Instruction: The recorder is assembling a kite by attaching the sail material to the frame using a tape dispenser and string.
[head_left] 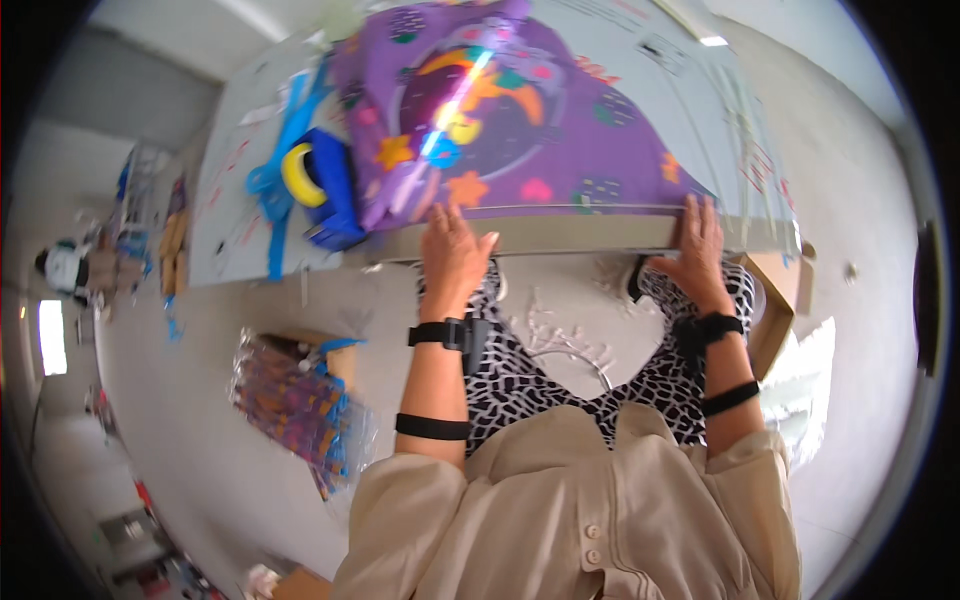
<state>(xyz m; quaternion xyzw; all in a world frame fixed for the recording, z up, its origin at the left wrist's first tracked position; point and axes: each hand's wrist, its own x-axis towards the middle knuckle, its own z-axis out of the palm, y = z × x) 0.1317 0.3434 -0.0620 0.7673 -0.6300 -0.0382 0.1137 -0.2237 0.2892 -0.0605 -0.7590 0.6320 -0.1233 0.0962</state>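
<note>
A purple sheet (600, 165) printed with stars, hearts and an orange crescent lies across the work surface in front of me. It has a glossy streak of reflected light on it. Along the near edge runs a flat beige strip (585, 235). My left hand (455, 250) rests on the strip's left part, fingers stretched forward to the sheet's edge and thumb apart. At the right end, my right hand (702, 250) lies with fingers extended over the strip and thumb spread inward. Neither hand grips anything that I can see.
Left of the sheet are a blue object with a yellow curved part (325, 190) and blue straps (275, 185). A clear-wrapped bundle of colourful pieces (300, 410) lies on the floor at left. An open cardboard box (775, 310) stands beside my right knee. Another person (90, 270) is far left.
</note>
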